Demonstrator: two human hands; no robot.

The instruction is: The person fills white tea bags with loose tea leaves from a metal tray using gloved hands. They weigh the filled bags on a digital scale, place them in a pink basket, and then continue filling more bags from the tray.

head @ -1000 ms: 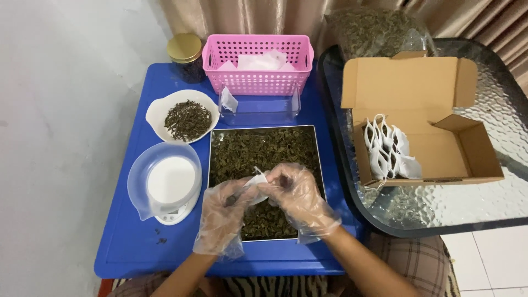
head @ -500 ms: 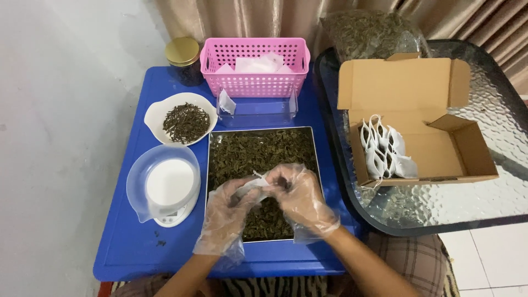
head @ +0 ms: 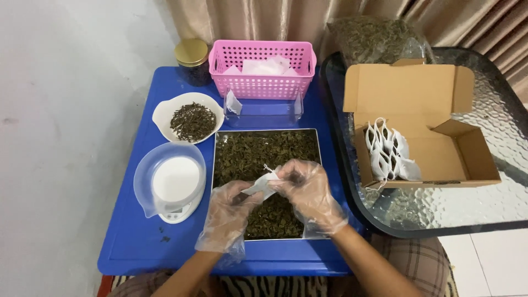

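Observation:
Both my hands wear clear plastic gloves and meet over a square metal tray filled with dried green leaves. My left hand and my right hand together hold a small white filter bag just above the leaves. The right fingers pinch the bag's top edge, where a short string sticks up. The left fingers support its lower end.
A white bowl of dark leaves, a small scale with a clear bowl on it, a pink basket and a gold-lidded jar stand on the blue table. On the glass table, an open cardboard box holds several filled bags.
Both hands stay over the tray with the bag; the fingers have shifted slightly on it. The camera view has moved a little.

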